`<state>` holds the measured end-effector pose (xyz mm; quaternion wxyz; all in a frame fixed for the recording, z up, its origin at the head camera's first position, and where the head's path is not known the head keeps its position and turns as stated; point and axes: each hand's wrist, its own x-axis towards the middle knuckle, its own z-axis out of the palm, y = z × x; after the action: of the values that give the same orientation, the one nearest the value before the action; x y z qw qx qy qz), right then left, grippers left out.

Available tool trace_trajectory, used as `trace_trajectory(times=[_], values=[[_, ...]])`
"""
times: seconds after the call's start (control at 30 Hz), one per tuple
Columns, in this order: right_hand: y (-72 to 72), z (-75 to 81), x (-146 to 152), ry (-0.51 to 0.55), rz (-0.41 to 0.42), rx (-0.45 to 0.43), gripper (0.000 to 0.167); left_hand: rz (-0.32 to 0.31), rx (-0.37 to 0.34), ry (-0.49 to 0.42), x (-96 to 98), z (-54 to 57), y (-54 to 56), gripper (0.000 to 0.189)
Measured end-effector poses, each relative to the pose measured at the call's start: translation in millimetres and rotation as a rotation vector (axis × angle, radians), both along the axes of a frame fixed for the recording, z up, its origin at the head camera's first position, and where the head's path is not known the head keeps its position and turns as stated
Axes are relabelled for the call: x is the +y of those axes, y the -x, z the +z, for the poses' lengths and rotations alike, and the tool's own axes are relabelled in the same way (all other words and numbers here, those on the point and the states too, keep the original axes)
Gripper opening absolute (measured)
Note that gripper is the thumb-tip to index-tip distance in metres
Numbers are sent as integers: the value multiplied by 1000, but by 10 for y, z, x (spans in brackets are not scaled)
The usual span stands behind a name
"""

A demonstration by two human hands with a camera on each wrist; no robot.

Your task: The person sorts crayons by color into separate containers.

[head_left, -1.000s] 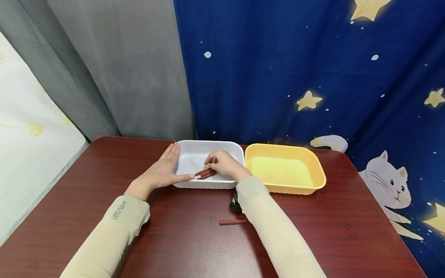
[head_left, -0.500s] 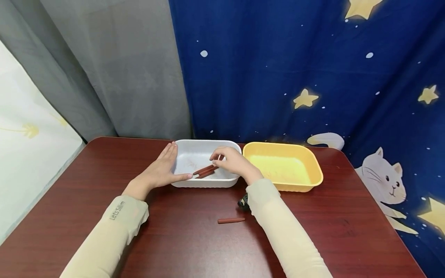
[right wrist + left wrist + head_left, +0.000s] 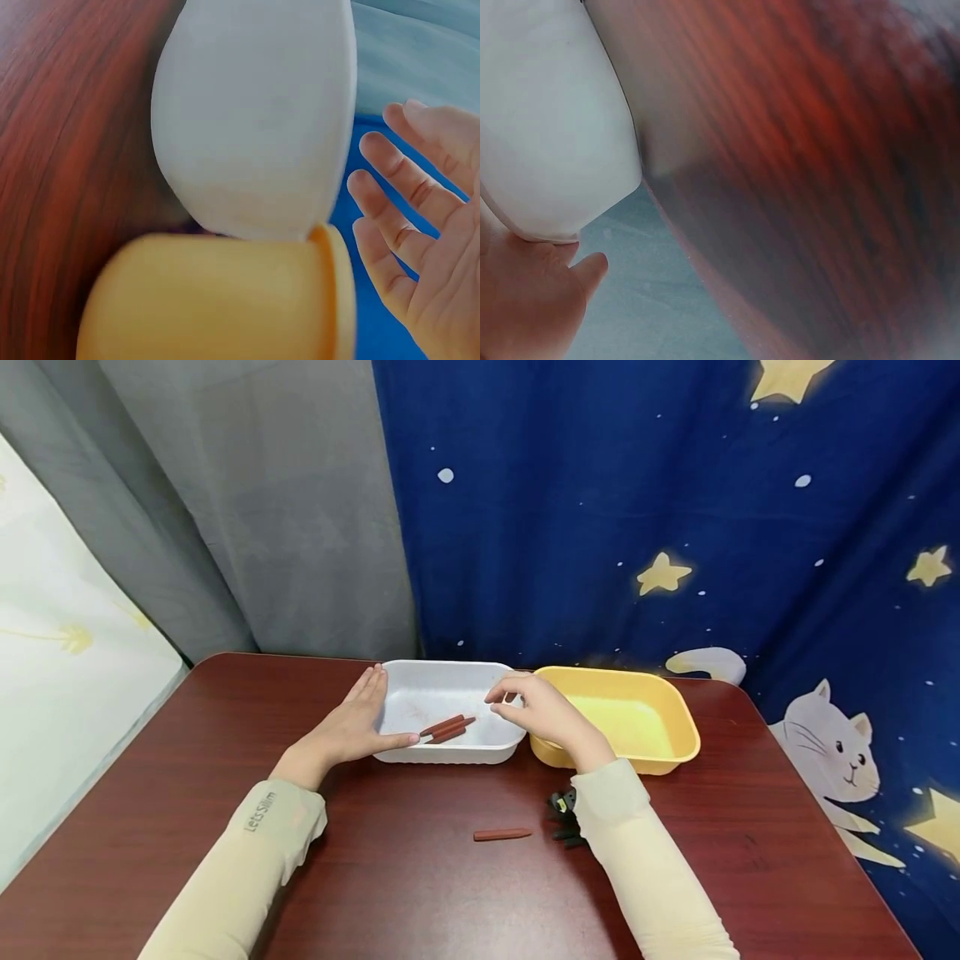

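Note:
My left hand (image 3: 348, 722) rests on the left end of the white plastic basin (image 3: 468, 757), fingers straight along its rim and thumb reaching over the front edge. Inside the basin, several brown-red crayon-like sticks (image 3: 444, 727) lie together near the front wall. My right hand (image 3: 551, 714) hovers over the meeting rims of the white and yellow basins, its fingers loosely bent and holding nothing. In the right wrist view, the right-hand fingers (image 3: 401, 191) are spread beside the white basin (image 3: 255, 120). One more brown-red stick (image 3: 502, 835) lies alone on the table.
The yellow basin (image 3: 686, 747) stands right beside the white one, near the back of the dark red table (image 3: 405, 877). A black device (image 3: 564, 806) is at the right sleeve cuff. Behind the table hang grey and blue curtains (image 3: 555, 527).
My right hand has risen from the sticks in the white basin and moved right toward the yellow basin. The left hand stays at the white basin's left end.

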<state>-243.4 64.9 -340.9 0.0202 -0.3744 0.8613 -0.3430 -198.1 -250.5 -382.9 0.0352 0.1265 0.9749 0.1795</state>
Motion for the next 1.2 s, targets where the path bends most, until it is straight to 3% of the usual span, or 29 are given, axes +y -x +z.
trace_trajectory(times=[0.33,0.63,0.93,1.2], values=[[-252,28,271,45,-32,-8,14,-10,-17,1,30,5,1,126],[-512,-133,438,89,-9,-7,11,-20,-15,-8,69,-26,18,126],[-678,-255,376,-30,63,-23,13,8,-23,-24,-43,-17,-75,126],[-761,-286,300,-74,178,-97,13,-11,-24,-19,-8,45,-26,125]])
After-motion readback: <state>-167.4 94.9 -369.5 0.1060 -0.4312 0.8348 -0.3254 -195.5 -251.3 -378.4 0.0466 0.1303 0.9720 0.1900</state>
